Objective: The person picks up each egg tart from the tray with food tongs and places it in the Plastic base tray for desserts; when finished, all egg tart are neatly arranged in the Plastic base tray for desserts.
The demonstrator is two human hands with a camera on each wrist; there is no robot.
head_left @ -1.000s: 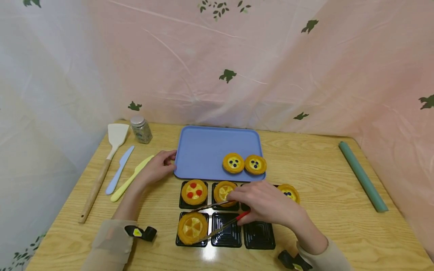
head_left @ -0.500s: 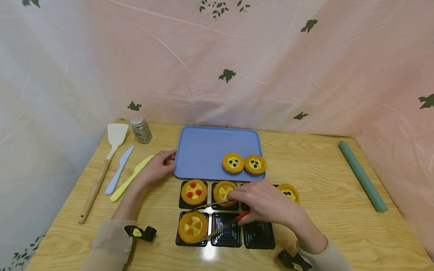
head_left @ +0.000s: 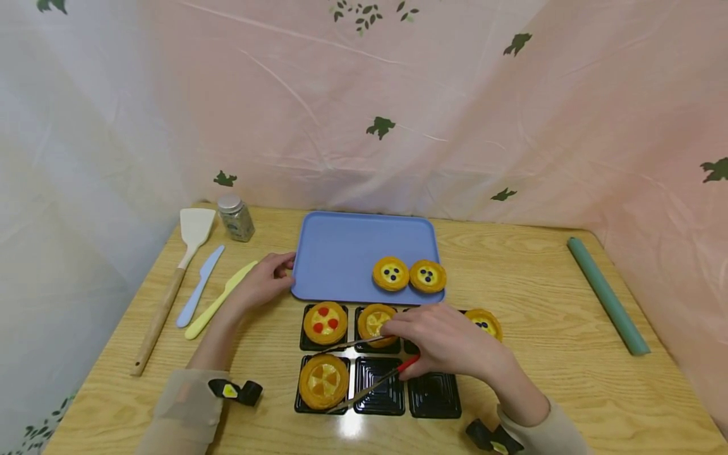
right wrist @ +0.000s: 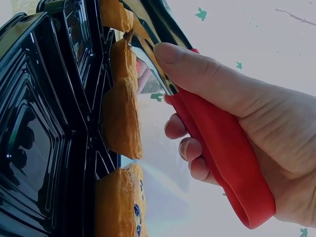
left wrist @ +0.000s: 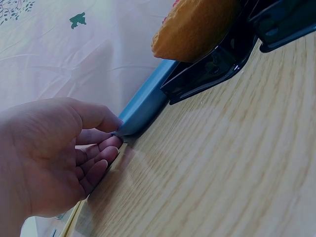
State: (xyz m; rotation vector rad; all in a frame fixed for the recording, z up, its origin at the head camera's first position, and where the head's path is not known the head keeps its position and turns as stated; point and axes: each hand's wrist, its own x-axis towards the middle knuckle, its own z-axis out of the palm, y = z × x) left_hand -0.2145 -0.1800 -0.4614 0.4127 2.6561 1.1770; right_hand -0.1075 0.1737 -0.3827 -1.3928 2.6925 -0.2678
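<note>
My left hand (head_left: 264, 278) is at the left edge of a blue tray (head_left: 335, 253); its thumb and fingers pinch the rim (left wrist: 129, 123). Two blueberry tarts (head_left: 391, 273) sit at the tray's front right. My right hand (head_left: 449, 341) grips metal tongs with red handles (right wrist: 217, 148). The arms of the tongs reach left, one to either side of a tart with orange wedges (head_left: 323, 382), which lies in the near-left black square holder. Whether the tips touch that tart is hard to tell.
Behind it stand a red-berry tart (head_left: 325, 322) and another orange-wedge tart (head_left: 375, 321). A blueberry tart (head_left: 485, 323) is partly hidden. At left lie a spatula (head_left: 176, 278), blue knife (head_left: 200, 285), yellow knife (head_left: 218, 302) and jar (head_left: 236, 218); at right, a green roll (head_left: 608, 296).
The near arm of the tongs has shifted slightly outward, toward the front of the orange-wedge tart. My left hand and the tray stay where they were.
</note>
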